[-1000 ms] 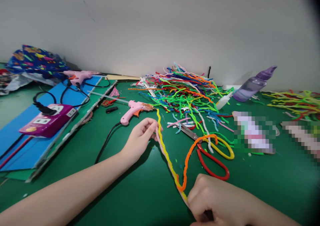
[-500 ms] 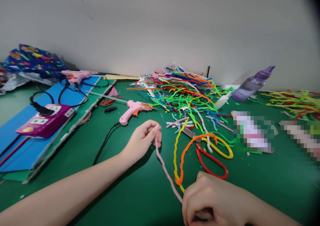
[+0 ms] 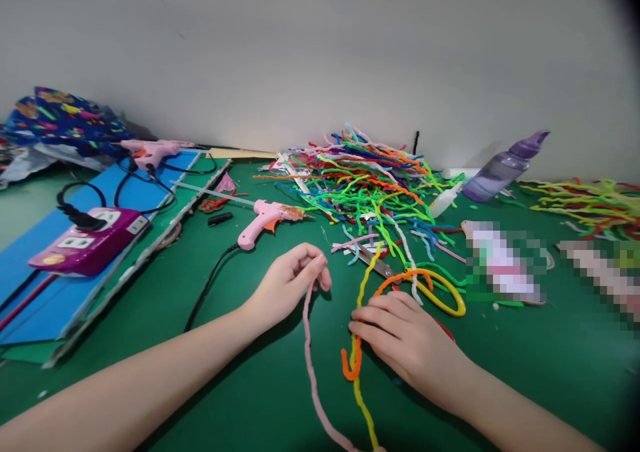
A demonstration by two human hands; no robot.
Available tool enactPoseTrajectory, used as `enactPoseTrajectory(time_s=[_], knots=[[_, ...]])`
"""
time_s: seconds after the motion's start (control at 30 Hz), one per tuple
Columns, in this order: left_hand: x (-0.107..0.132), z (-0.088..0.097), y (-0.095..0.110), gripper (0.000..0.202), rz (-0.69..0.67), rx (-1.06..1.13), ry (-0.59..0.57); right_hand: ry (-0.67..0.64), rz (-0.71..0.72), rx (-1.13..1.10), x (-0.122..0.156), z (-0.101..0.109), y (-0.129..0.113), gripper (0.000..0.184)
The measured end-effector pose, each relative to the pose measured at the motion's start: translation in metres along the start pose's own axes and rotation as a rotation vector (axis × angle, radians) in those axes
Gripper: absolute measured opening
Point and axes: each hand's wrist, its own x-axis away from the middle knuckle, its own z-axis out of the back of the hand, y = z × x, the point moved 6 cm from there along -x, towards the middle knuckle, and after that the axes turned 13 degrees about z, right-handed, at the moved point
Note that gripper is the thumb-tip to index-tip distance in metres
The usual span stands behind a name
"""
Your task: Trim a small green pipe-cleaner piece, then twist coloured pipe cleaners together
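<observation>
pink stem (image 3: 309, 355) held over green table (image 3: 250, 402)
left hand (image 3: 287, 282) pinches it, likely to clear yellow stem (image 3: 365, 412) and orange stem (image 3: 353, 374); right hand (image 3: 415, 342) partly covers those, grip impossible to tell.

The right hand (image 3: 407, 345) hides most of the scissors' red handle (image 3: 447, 331); the pink stem (image 3: 311, 367) runs off the near edge; blocky pixels obscure a pale piece (image 3: 504, 269) at right.
</observation>
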Motion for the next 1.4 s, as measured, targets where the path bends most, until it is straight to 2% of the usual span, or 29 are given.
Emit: enactPoseTrajectory(time_s=[0.3,0.53,0.73,0.93,1.17,1.27,1.4], knots=[[0.014,-0.025,0.011,0.025,-0.168,-0.383,-0.279,-0.011,0.045,-0.052,-0.003,0.002,-0.006,0.02],[0.018,-0.034,0.013,0.025,-0.325,-0.664,-0.313,0.001,0.053,-0.067,-0.002,0.005,-0.009,0.02],[0.019,-0.034,0.013,0.024,-0.321,-0.641,-0.308,0.213,0.115,0.003,0.007,0.027,-0.011,0.018],[0.018,-0.031,0.013,0.022,-0.298,-0.606,-0.282,0.339,0.072,0.124,0.022,0.047,0.003,0.026],[0.018,-0.031,0.012,0.022,-0.289,-0.58,-0.286,0.475,-0.113,0.434,0.027,0.058,0.023,0.051],[0.017,-0.031,0.012,0.021,-0.283,-0.564,-0.283,0.411,-0.216,0.441,0.025,0.053,0.038,0.051],[0.016,-0.029,0.011,0.021,-0.276,-0.571,-0.247,0.099,-0.325,0.282,0.024,0.029,0.061,0.045]])
